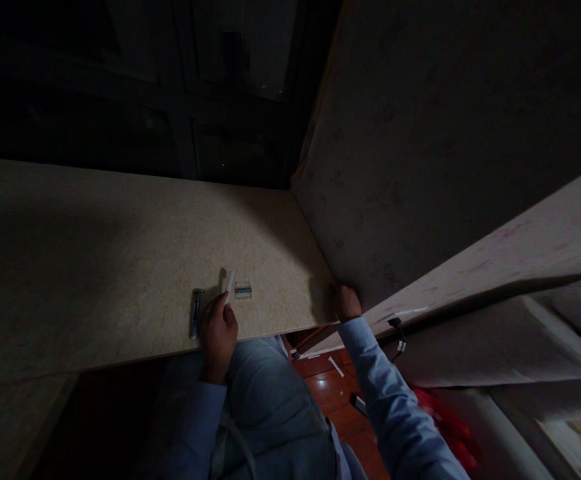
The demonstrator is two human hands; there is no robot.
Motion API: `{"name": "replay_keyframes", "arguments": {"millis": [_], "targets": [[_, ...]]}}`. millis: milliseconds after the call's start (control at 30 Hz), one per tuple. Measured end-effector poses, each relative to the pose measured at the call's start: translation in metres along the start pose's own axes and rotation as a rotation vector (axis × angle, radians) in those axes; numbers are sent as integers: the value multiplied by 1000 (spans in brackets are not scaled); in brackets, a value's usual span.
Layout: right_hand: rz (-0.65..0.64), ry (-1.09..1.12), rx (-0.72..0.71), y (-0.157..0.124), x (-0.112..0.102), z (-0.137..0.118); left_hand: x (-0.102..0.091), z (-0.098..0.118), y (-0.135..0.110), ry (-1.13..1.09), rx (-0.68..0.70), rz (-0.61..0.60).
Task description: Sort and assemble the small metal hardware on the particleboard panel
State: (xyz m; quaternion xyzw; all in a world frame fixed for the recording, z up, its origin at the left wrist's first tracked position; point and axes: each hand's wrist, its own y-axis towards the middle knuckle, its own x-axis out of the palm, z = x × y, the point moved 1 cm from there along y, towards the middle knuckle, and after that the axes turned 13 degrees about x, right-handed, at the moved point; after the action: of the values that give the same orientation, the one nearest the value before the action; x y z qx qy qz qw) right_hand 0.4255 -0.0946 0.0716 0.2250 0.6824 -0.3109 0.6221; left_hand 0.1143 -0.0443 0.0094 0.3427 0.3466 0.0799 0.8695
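There's a little clear case [243, 285] on the tabletop [120, 267] with a teal piece [243, 291] inside, just right of the white stick [229, 281] pinched in the left hand [219, 333], and a razor-looking thing [195, 313] lies on that hand's other side. The right hand [346, 304] is curled at the tabletop's end by the wall [385, 220], can't tell if it's gripping anything. Room's dim, reddish floor [323, 385] below, pale sofa [470, 333] off right.

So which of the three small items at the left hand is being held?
The white stick, gripped in the left hand; the slim dark item and the clear case lie on the countertop instead.
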Motion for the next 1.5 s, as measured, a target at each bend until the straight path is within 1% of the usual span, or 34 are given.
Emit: {"name": "replay_keyframes", "arguments": {"millis": [167,267,333,367,400,467,500,567,667,800,933,1033,1133,1233,1367,1500], "targets": [[2,-3,12,0,3,-2,1,-1,-1,-26,-15,15],[-2,1,-14,-4,5,1,1,-2,-3,-60,-58,31],[21,17,-34,-8,10,5,1,-3,-3,-98,-90,33],[52,35,-45,-10,14,8,1,-3,-4,-125,-102,38],[124,86,-51,-13,19,11,1,-4,-4,-157,-116,45],[228,203,-99,-19,31,17,0,-5,-4,-227,-155,62],[260,272,-127,-23,38,18,-1,-5,-4,-265,-181,65],[270,411,-232,-33,50,16,-2,-5,-5,-339,-241,61],[211,599,-400,-51,60,1,-4,-3,-6,-430,-317,46],[78,781,-550,-75,60,-34,-5,0,-7,-527,-394,44],[-44,871,-690,-94,58,-67,-9,4,-5,-592,-442,37],[-112,919,-744,-105,59,-86,-14,8,-4,-618,-452,33],[-154,985,-746,-113,58,-102,-18,13,-3,-675,-481,46],[-228,1042,-732,-120,55,-118,-19,21,-1,-800,-534,64],[-330,1192,-613,-123,50,-136,-22,33,1,-842,-524,60],[-405,1279,-499,-118,47,-141,-26,42,2,-882,-515,41]]}}
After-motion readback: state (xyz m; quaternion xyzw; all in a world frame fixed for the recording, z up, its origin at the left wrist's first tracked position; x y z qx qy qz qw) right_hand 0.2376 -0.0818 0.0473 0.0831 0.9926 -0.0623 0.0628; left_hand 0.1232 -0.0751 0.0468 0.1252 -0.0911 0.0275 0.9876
